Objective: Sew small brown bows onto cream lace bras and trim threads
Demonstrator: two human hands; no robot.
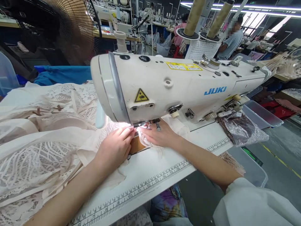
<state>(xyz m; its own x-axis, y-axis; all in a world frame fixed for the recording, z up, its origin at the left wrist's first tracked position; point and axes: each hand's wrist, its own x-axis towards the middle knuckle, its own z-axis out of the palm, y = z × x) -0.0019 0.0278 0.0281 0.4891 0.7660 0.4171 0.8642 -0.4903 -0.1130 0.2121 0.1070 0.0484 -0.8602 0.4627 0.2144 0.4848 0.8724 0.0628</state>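
A white JUKI sewing machine [164, 84] fills the middle, its lit needle area low at the left end of the head. My left hand [117, 142] is at the left of the presser foot, fingers together and closed on cream lace fabric. From the right, my right hand [160, 133] bears on the same lace fabric [146, 142], its fingertips beside the foot and partly hidden by machine parts. The lace lies under the foot between both hands. Cream lace bras [39, 157] are heaped on the table beside my left forearm.
A printed ruler [145, 185] runs along the table's front edge. A plastic bag of brown material [242, 127] lies at the table's right end, near a clear bin [263, 114]. Thread cones [194, 18] stand behind the machine; a large fan [70, 28] is back left. Other people work farther off.
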